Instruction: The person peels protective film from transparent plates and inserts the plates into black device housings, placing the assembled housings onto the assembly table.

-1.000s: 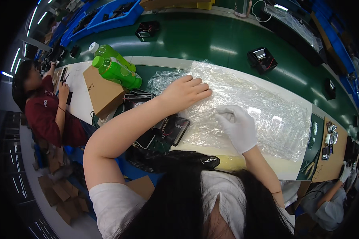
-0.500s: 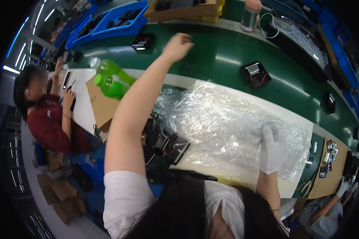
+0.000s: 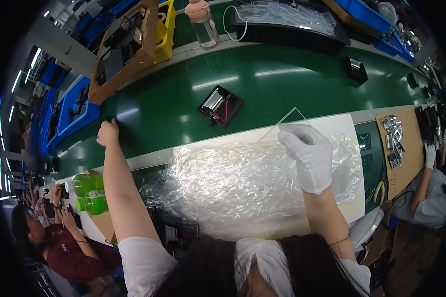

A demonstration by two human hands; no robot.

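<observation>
- Looking down from the head camera, the big landmark is the green conveyor belt (image 3: 183, 106), which curves across the whole upper half of the view.
- Left hand (image 3: 107, 132) is bare and stretched way out onto the near-left part of that belt. It's curled over something small and dark at its fingertips, but I honestly can't tell whether it's gripping it or just resting there.
- Right hand (image 3: 309, 154) wears a white glove and sits just off the belt's near edge, over the white worktop. Its fingers are pinched on the corner of a thin clear plastic sheet (image 3: 287, 120), which tilts up and pokes back over the belt edge.
- Spread on the worktop below the belt is a crinkly clear plastic bag (image 3: 233, 190), partly under the gloved hand.
- Sitting on the belt itself, about mid-way across, is a small black device (image 3: 220, 105) with red wires showing, well apart from both hands.
- Another small black box (image 3: 356, 69) rides on the belt further right.
- On the belt's far side stands a pink-capped bottle (image 3: 201, 17), next to a cardboard tray (image 3: 126, 47).
- Near side, left of the belt: two green bottles (image 3: 90, 193), and another person in a dark red top (image 3: 67, 252).
</observation>
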